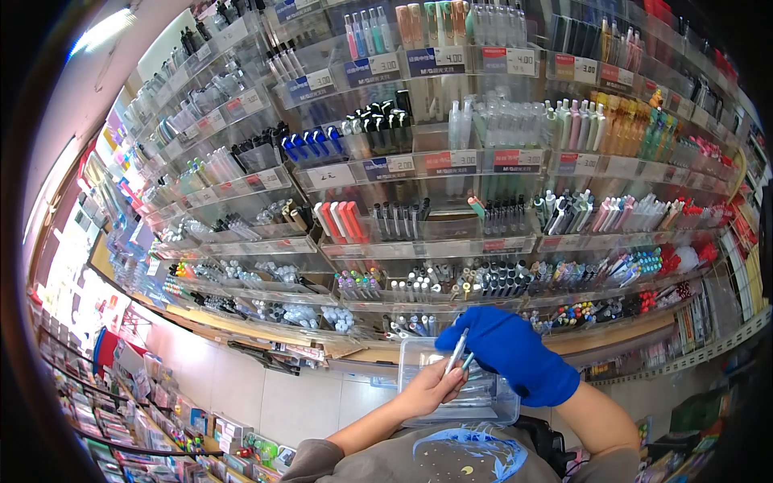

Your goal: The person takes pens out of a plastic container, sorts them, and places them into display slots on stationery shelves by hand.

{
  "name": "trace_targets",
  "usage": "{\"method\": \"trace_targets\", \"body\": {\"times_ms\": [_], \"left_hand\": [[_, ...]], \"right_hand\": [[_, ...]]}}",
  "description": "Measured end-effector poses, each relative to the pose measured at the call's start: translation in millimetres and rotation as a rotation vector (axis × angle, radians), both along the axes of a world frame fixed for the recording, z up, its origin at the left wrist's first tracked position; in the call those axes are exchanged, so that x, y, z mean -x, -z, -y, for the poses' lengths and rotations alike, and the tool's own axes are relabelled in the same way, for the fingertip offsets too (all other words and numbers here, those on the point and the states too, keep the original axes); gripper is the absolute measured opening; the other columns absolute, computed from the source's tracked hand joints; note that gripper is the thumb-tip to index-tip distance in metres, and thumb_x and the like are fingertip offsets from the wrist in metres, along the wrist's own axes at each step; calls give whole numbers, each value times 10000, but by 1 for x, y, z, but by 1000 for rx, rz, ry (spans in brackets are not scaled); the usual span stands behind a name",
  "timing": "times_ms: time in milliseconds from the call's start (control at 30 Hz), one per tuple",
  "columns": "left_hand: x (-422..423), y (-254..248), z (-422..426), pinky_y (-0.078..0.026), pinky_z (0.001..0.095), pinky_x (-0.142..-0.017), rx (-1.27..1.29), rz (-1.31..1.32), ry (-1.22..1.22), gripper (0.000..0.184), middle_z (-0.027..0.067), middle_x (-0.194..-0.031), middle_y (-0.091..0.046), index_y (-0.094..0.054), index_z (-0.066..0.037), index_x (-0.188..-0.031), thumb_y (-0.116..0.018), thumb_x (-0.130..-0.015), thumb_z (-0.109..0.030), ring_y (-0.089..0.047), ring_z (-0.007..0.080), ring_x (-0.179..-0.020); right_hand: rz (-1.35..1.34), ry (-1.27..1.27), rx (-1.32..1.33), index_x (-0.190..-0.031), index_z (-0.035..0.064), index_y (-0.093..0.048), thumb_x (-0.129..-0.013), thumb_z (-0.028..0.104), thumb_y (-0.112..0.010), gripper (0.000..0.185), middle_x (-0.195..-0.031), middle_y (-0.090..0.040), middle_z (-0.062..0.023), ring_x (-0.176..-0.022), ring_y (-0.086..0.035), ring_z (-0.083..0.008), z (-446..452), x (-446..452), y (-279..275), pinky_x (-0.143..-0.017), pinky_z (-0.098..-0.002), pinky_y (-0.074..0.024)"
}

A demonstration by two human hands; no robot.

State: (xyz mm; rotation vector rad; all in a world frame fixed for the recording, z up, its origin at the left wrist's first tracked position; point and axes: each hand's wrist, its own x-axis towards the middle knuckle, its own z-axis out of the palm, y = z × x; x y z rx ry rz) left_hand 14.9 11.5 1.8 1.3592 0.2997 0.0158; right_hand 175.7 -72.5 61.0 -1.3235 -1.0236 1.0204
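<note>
While the left hand holds two slim pens near their lower ends, the gloved right hand is at their upper ends. The left fingers are closed around the barrels; the low grip probably leaves the upper ends accessible. The right fingers are curled, but whether they clamp a pen cannot be told. Both pens are above the clear plastic box, toward its far edge; this position would probably catch a dropped pen. More pens lie inside the box. Its near edge is beside the torso, presumably for short reach; its underside support is not visible. Beyond the far edge, the display rack carries pens upright or tilted in grouped compartments, apparently sorted by type, with price labels on the front edges for identification.
</note>
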Motion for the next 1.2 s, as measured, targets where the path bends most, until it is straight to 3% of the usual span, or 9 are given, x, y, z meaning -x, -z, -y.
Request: {"method": "trace_targets", "body": {"times_ms": [167, 367, 467, 767, 867, 1033, 1100, 1167, 1200], "left_hand": [[-2, 8, 8, -380, 300, -526, -593, 0, -159, 289, 57, -614, -465, -482, -10, -772, -411, -926, -244, -456, 125, -553], [1, 2, 4, -283, 188, -472, 96, -2, 38, 254, -15, -632, -400, -489, -24, -900, -368, -942, -243, -345, 56, -540], [5, 7, -5, -255, 170, -455, 351, 100, 165, 415, 2, -701, -401, -436, 21, -1153, -391, -929, -326, -338, 47, -547], [5, -3, -11, -264, 174, -456, 723, 146, 316, 685, 24, -805, -406, -236, 21, -1335, -420, -880, -457, -335, 59, -536], [3, 7, -9, -276, 178, -467, 684, 140, 255, 575, 15, -763, -415, -312, 1, -1299, -424, -902, -400, -347, 55, -547], [-3, 6, 8, -343, 224, -561, -245, 7, -81, 242, -6, -651, -429, -513, -51, -1007, -402, -929, -251, -376, 68, -600], [-1, -1, 7, -337, 217, -565, -213, -23, -51, 233, -13, -654, -427, -509, -59, -1002, -406, -928, -254, -374, 62, -606], [1, 3, 5, -327, 209, -550, -143, -5, -159, 220, -19, -644, -416, -500, -55, -998, -408, -929, -243, -365, 56, -596], [1, 4, 5, -321, 205, -543, -108, 3, -211, 213, -22, -640, -411, -495, -54, -996, -408, -930, -237, -360, 52, -591]], "right_hand": [[4, 28, 68, -830, -27, -618, -827, 51, -500, 141, -832, -586, -68, -763, -585, -152, 3, 6, 10, -733, -257, -453], [-398, 6, -5, -898, -7, -560, -858, 100, -477, 141, -866, -618, -76, -840, -607, -166, 0, 6, 17, -707, -271, -480], [-376, -57, 143, -905, -3, -539, -867, 107, -467, 137, -890, -627, -111, -872, -611, -194, -3, 3, -1, -695, -285, -496], [-336, -57, 114, -859, 21, -566, -848, 96, -484, 112, -862, -637, -78, -847, -612, -174, -2, 5, -1, -716, -268, -487], [-304, 63, 110, -819, 20, -577, -807, 49, -504, 79, -799, -627, -56, -761, -599, -151, -3, 9, 5, -695, -258, -473], [604, 224, -348, -724, 19, -539, -809, 47, -488, 103, -722, -628, -123, -592, -586, -182, -5, 2, 7, -549, -283, -472], [391, 337, -376, -738, 28, -550, -819, 88, -496, 114, -695, -617, -121, -586, -573, -186, -8, -4, 5, -559, -292, -464], [-552, 481, -161, -774, 44, -578, -820, 128, -509, 118, -667, -602, -112, -597, -563, -198, -13, -7, 12, -581, -300, -457], [-289, 426, -142, -805, 41, -594, -809, 132, -506, 126, -709, -602, -97, -636, -559, -208, -9, -8, 10, -618, -301, -453]]}}
